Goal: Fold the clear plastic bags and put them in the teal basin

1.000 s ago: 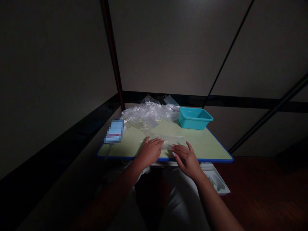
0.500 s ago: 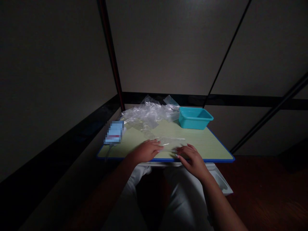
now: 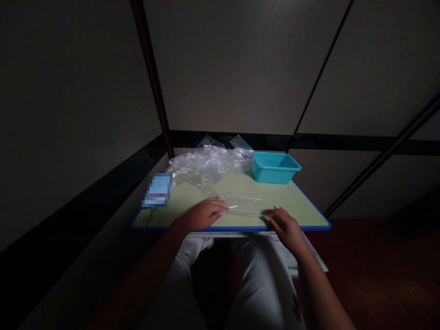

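A clear plastic bag [image 3: 244, 206] lies flat on the pale green table [image 3: 302, 208] near its front edge. My left hand [image 3: 205, 213] rests on the bag's left end, palm down with its fingers stretched out. At the bag's right end is my right hand [image 3: 282, 223], its thumb and fingers closed together on the corner of the plastic. Behind the hands, a loose heap of clear plastic bags [image 3: 213, 160] spreads over the back left of the table.
A turquoise basket [image 3: 275, 174] stands at the back right of the table. A pixelated phone-like device [image 3: 158, 189] is at the left edge. Dark wall panels rise behind the table. A white tray or drawer [image 3: 314, 254] sticks out below its right side.
My right hand has moved to the right along the bag and its fingers have closed at the corner. More of the bag shows between my hands. The view has shifted slightly.
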A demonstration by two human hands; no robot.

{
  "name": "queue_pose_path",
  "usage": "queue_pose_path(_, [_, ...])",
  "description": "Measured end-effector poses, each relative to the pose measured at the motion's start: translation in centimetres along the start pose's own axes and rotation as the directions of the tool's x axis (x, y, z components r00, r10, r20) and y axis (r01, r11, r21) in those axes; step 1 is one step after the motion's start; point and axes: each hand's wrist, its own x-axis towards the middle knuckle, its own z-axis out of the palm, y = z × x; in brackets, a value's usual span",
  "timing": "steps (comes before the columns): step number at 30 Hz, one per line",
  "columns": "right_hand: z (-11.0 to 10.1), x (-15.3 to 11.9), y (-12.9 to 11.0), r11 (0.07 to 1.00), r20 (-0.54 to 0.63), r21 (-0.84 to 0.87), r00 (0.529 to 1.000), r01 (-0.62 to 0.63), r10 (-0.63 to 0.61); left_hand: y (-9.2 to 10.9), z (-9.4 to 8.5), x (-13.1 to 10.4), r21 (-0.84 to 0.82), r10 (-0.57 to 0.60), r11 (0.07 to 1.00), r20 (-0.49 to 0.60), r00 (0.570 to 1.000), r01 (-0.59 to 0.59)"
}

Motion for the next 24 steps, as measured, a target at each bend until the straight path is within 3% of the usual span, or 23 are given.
queue_pose_path(7, [0.4, 0.8, 0.7, 0.987, -0.062, 0.114, 0.99, -0.116, 0.123, -1.5, -0.4, -0.9, -0.018, -0.033, 0.999, -0.124, 0.992, 0.031])
queue_pose_path(11, [0.3, 1.0, 0.4, 0.96, -0.025, 0.184, 0.976, -0.209, 0.217, -1.6, -0.3, -1.2, -0.167, -0.105, 0.983, -0.17, 0.98, 0.077])
queue_pose_path(19, [0.1, 2.2, 0.4, 0.874, 0.027, 0.358, 0.939, -0.328, 0.342, -1.5, -0.3, 0.0, -0.443, -0.253, 0.872, -0.042, 0.966, 0.21])
queue_pose_path(24, [0.6, 3.4, 0.8, 0.879, -0.031, 0.297, 0.917, -0.372, 0.399, -1.9, -0.2, 1.0, -0.336, -0.292, 0.905, -0.04, 0.956, 0.262])
